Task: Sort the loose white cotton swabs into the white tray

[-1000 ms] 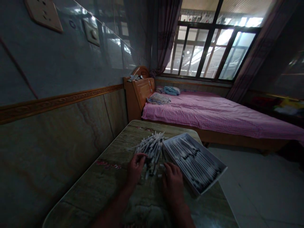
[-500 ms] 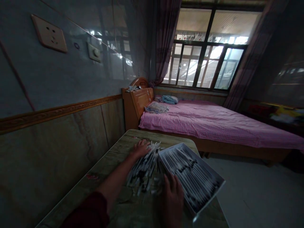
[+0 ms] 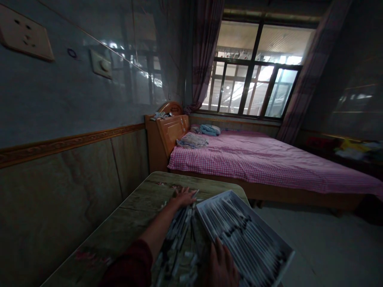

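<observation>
Head view: left hand [image 3: 183, 197] spread beside a heap of white sticks [image 3: 176, 243], right hand [image 3: 220, 269] at a full white tray [image 3: 245, 239].

On the marbled counter [image 3: 125, 223], the left hand lies flat with fingers splayed, touching the heap's far end. The heap runs toward the camera, just beside the tray. The right hand's fingers stand curled against the tray's near edge; whether they grip it cannot be told.
</observation>
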The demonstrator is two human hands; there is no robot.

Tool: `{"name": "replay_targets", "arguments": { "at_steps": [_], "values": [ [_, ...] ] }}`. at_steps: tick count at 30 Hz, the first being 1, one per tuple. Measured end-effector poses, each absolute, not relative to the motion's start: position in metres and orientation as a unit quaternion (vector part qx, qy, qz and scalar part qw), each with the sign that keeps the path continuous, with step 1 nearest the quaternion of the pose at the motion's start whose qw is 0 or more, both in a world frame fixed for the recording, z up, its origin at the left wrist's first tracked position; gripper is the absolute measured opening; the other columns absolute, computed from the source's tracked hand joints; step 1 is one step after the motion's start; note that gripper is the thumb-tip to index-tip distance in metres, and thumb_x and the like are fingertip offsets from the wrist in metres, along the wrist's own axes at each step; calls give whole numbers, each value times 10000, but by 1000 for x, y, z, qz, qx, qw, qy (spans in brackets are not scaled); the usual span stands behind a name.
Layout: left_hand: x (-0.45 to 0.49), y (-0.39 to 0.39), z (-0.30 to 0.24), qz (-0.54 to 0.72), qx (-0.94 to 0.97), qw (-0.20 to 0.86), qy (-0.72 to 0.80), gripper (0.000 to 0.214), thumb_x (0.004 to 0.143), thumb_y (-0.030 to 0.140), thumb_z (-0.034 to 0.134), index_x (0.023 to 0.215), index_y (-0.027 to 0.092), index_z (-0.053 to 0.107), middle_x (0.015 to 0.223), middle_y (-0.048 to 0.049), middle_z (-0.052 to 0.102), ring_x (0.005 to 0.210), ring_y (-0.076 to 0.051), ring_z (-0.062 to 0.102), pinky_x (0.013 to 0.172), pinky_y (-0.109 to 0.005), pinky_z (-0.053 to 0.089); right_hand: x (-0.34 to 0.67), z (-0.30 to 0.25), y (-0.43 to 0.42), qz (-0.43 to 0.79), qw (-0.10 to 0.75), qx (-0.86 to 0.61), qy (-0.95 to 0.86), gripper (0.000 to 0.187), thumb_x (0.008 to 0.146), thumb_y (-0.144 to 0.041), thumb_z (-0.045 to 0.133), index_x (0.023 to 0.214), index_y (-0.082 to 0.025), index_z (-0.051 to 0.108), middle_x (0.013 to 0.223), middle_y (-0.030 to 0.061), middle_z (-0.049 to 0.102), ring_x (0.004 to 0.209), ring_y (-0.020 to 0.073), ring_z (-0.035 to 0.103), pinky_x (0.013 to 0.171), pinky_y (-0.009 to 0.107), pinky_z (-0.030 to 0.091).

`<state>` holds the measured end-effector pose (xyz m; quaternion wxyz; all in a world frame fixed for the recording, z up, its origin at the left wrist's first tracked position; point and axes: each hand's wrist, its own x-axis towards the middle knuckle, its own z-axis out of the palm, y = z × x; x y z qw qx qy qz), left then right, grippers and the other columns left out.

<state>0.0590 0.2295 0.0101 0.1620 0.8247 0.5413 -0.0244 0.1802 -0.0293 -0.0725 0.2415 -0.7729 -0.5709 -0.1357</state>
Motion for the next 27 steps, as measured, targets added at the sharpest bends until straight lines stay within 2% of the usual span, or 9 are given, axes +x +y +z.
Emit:
{"name": "replay_targets", "arguments": {
  "at_steps": [7, 9, 11, 15, 20, 23, 27],
  "values": [
    [67, 195, -1, 23, 823, 132, 552, 566, 911, 391, 399, 1471, 311, 393, 1595, -85, 320, 1466, -345, 228, 1135, -596, 176, 176, -64, -32, -170, 269, -751, -579, 462, 786, -152, 487, 1209, -237, 652, 1378, 92, 577, 1259, 352, 494, 933, 512, 411],
    [70, 182, -4, 40, 812, 125, 568, 547, 914, 354, 399, 1460, 324, 408, 1577, -76, 359, 1456, -331, 255, 1134, -576, 195, 176, -63, -33, -171, 276, -745, -583, 463, 790, -146, 474, 1211, -228, 647, 1378, 107, 572, 1266, 360, 484, 935, 520, 405],
    [72, 170, -7, 55, 801, 124, 583, 518, 929, 341, 372, 1444, 327, 430, 1557, -86, 392, 1438, -328, 290, 1124, -567, 218, 177, -63, -33, -160, 284, -740, -588, 466, 793, -148, 468, 1220, -214, 640, 1380, 125, 566, 1272, 365, 475, 934, 523, 400],
    [74, 148, -6, 70, 781, 135, 606, 509, 922, 285, 383, 1423, 252, 464, 1535, -139, 406, 1420, -348, 309, 1118, -567, 230, 178, -58, -34, -141, 283, -736, -599, 459, 791, -164, 462, 1211, -196, 647, 1360, 135, 580, 1250, 363, 488, 924, 510, 404],
    [77, 118, -2, 74, 756, 154, 632, 545, 896, 206, 415, 1441, 233, 431, 1540, -148, 396, 1418, -360, 310, 1111, -582, 244, 173, -45, -36, -108, 278, -752, -588, 468, 804, -153, 421, 1213, -168, 648, 1363, 155, 570, 1274, 368, 464, 946, 525, 381],
    [84, 99, 0, 77, 748, 158, 640, 542, 894, 192, 410, 1434, 208, 439, 1534, -160, 401, 1414, -365, 319, 1107, -582, 257, 171, -44, -38, -103, 291, -744, -592, 475, 800, -145, 428, 1225, -164, 637, 1347, 158, 581, 1264, 360, 475, 962, 513, 371],
    [83, 81, 9, 82, 759, 159, 626, 453, 892, 248, 432, 1319, 253, 582, 1485, -125, 477, 1329, -339, 449, 1063, -512, 359, 173, -45, -40, -140, 303, -728, -598, 485, 786, -127, 430, 1227, -172, 628, 1304, 137, 616, 1235, 335, 495, 968, 477, 372]
  ]
}}
